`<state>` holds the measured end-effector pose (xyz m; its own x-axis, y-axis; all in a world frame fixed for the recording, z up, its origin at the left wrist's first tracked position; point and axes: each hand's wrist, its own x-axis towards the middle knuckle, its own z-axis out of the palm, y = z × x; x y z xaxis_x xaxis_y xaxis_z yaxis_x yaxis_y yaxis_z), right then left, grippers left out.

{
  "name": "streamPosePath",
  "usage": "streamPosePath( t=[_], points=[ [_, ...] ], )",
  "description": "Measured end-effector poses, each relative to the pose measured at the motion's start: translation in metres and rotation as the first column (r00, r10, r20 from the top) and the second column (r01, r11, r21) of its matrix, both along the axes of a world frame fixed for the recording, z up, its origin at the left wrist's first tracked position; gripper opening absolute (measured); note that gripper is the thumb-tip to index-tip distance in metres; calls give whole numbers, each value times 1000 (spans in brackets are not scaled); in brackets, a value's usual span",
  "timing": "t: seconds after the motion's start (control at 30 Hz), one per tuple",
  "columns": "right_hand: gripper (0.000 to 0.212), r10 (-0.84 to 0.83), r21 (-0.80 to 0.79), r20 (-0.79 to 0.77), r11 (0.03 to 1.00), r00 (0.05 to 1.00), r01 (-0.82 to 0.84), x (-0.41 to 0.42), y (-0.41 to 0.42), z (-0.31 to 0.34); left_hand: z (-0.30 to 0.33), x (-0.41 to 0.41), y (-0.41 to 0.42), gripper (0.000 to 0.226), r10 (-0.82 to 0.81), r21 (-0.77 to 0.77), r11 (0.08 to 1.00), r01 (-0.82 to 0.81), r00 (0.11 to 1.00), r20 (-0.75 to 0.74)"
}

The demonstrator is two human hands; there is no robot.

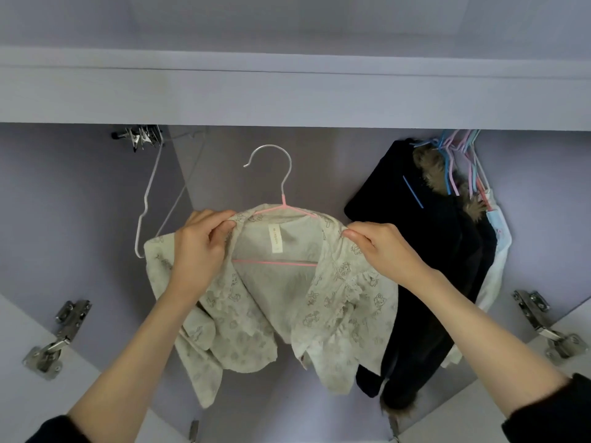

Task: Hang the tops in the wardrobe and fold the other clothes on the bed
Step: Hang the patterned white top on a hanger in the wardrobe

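Now, top in hand: a pale printed top [287, 302] is on a pink hanger [281, 235], held up inside the open wardrobe [287, 91], in the middle of the space and below the level where the other hooks hang.
Hanger hook: the white hook [271, 161] is free in the air; it is not on any rail yet, and the rail itself is hidden behind the upper panel.
Left hand: the left hand [198, 244] pinches the collar at the left shoulder, the fingers [224, 231] curled together on the cloth.
Right hand: the right hand [380, 247] pinches the right shoulder the same way, fingers closed on the fabric.
Step, as I judge: the top is being straightened on its hanger, just before it is hung.
Already hanging: dark clothes [415, 251] with a fur trim and some light garments on coloured hangers [457, 161], to the right.
Spare: an empty white hanger [147, 199] at the left, beside metal clips [140, 139].
Left to do: to hook this top on; the bed and the clothes to fold are not in view, so I cannot tell how much remains there.
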<state>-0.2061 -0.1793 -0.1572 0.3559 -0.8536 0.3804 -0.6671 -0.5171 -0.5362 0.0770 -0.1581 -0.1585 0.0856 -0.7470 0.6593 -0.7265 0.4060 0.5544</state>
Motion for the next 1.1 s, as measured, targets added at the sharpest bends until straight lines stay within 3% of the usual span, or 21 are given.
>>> streamPosePath(
  t=[0.13,0.3,0.43,0.57,0.67,0.73,0.83,0.9,1.03,1.1],
  points=[
    [30,-38,-34,11,999,999,39,-17,2,6,6,-3,1,19,-16,-37,999,20,995,103],
    [31,-66,-117,-107,992,992,54,-29,-1,12,15,-11,-1,22,-25,-53,998,37,979,201],
    [19,-63,50,76,997,995,59,-27,3,7,18,-13,-4,21,-6,-50,999,13,992,126],
    [21,-3,211,185,977,983,-37,-12,12,-1,15,-16,0,20,20,-41,999,-17,997,75],
    [11,1,167,89,986,996,-16,-7,11,-3,12,-16,-3,21,19,-14,1000,-18,1000,14],
    [21,-65,91,36,994,997,62,-7,10,-6,9,-15,-6,21,22,14,1000,-22,1000,-22],
    [29,-141,47,97,989,985,137,-10,13,-13,-2,-16,-7,19,28,59,998,-26,999,-35],
    [24,-173,60,104,984,979,168,-15,15,-19,-11,-22,-8,17,6,127,992,-3,1000,-23],
    [19,-201,58,-33,977,979,203,-33,22,-29,-27,-37,-5,16,-58,219,973,72,996,-71],
    [8,-180,43,6,983,984,180,-36,27,-24,-30,-48,-3,17,-74,231,969,91,994,-82]
  ],
)
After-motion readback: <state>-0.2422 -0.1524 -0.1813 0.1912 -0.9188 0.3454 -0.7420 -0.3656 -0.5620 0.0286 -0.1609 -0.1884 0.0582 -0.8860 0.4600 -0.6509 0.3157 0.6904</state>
